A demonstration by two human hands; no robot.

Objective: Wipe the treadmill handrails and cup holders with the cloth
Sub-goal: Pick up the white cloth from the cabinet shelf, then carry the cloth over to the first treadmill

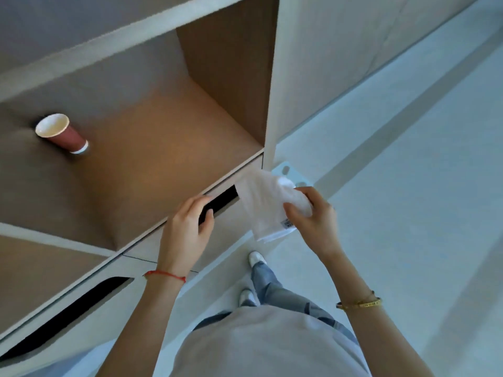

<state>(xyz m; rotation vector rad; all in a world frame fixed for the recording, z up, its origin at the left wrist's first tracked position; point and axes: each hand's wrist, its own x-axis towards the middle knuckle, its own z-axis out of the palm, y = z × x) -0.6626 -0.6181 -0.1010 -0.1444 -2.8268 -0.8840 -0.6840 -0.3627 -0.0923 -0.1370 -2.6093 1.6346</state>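
A folded white cloth with a small label at its lower corner hangs in front of a drawer, pinched by my right hand. My left hand has its fingers hooked into the dark cut-out handle slot of the drawer front just below the open shelf. No treadmill, handrail or cup holder is in view.
A red paper cup stands at the left of the open wooden shelf compartment. A second drawer with a dark slot sits lower left. Pale floor stretches to the right; my feet stand close to the cabinet.
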